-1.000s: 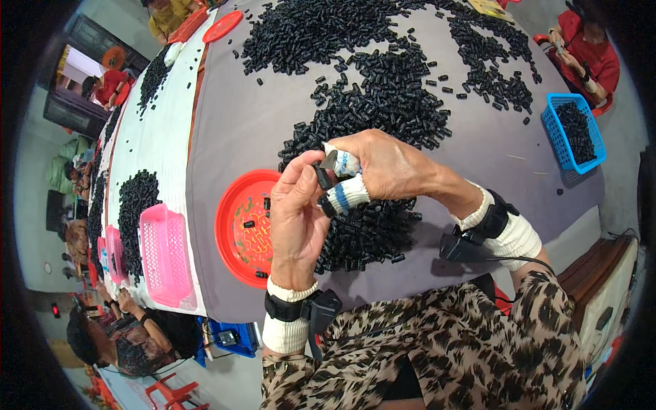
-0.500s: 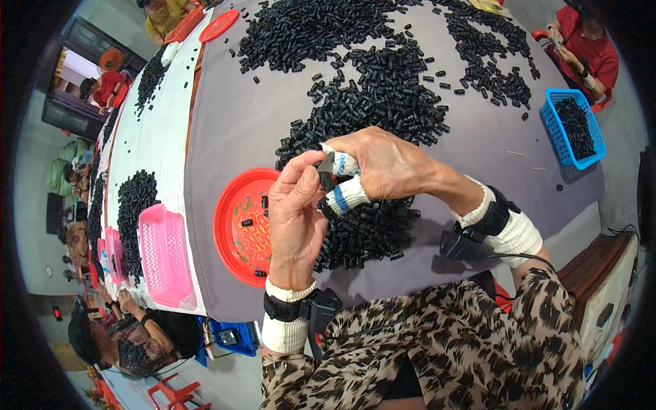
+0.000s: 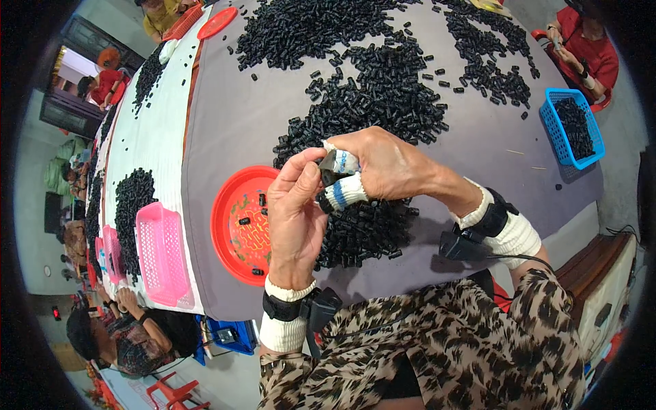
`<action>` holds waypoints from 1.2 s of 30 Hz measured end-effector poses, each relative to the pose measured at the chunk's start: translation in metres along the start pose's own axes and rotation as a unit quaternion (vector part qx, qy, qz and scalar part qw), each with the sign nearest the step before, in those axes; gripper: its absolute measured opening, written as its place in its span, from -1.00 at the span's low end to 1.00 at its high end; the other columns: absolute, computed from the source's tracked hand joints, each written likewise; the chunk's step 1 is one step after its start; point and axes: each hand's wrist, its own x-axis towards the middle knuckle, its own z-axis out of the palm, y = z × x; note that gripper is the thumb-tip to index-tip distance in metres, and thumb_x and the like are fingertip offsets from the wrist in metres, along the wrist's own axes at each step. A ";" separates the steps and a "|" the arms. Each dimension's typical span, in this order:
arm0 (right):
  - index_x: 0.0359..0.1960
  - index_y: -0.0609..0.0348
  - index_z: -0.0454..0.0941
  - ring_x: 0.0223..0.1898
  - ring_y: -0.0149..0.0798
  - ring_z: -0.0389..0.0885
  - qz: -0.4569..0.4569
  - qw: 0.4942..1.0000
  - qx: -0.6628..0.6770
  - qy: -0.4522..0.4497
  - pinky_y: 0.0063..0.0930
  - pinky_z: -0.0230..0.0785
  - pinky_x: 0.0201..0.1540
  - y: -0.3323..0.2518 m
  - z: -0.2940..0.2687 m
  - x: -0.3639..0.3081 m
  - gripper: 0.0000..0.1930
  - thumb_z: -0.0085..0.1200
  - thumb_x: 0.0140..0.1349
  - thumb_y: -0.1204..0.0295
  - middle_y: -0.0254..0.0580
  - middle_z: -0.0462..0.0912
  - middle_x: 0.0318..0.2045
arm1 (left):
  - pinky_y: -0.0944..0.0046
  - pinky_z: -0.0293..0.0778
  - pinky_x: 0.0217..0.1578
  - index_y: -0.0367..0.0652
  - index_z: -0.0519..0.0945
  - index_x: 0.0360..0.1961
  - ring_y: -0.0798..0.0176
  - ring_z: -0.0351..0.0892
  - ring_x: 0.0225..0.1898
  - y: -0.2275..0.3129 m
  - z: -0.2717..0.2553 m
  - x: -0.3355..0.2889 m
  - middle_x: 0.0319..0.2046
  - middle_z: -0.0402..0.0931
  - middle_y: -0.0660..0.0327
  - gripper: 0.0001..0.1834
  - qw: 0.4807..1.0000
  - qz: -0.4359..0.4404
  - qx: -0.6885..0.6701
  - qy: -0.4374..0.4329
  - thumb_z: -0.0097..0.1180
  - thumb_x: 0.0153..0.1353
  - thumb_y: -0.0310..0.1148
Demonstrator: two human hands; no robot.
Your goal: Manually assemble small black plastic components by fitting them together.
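Head view: our left hand (image 3: 297,217) is half curled, thumb and fingertips pinching a small black part (image 3: 327,179), mostly hidden. Our right hand (image 3: 396,164) is closed on a grey blade (image 3: 336,162), fingers wrapped; whether the blade touches the part, we can't tell. Both hands sit over the near side of the table (image 3: 229,116). Red tray (image 3: 227,212), just left, holds loose pieces (image 3: 244,221). Black heap (image 3: 376,85) lies beyond; pink basket (image 3: 156,253) left, blue basket (image 3: 551,128) right.
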 end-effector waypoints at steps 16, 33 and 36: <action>-0.52 0.33 0.44 -0.61 -0.14 0.46 -0.004 1.000 -0.001 -0.028 -0.30 0.29 -0.48 0.001 -0.001 0.000 -0.58 0.19 -0.12 0.14 -0.04 0.51 -0.64 | 0.41 0.44 -0.24 -0.29 0.49 -0.18 0.40 0.51 -0.29 -0.001 0.001 -0.002 -0.30 0.52 0.23 -0.79 1.000 0.000 0.008 -0.006 0.04 0.16 -0.45; -0.56 0.33 0.43 -0.64 -0.22 0.41 -0.016 0.999 0.030 -0.018 -0.33 0.26 -0.53 0.006 0.001 -0.003 -0.62 0.17 -0.08 0.19 -0.08 0.47 -0.69 | 0.41 0.43 -0.22 -0.29 0.50 -0.18 0.40 0.50 -0.28 0.001 0.004 -0.004 -0.29 0.52 0.22 -0.80 0.999 0.000 0.046 0.005 0.03 0.17 -0.46; -0.57 0.34 0.43 -0.64 -0.23 0.42 -0.019 1.000 0.003 -0.015 -0.33 0.26 -0.53 0.012 0.001 -0.003 -0.62 0.17 -0.08 0.20 -0.08 0.48 -0.69 | 0.41 0.43 -0.23 -0.30 0.49 -0.18 0.41 0.50 -0.30 -0.003 0.004 -0.002 -0.30 0.52 0.23 -0.80 0.999 0.005 0.050 0.016 0.02 0.17 -0.46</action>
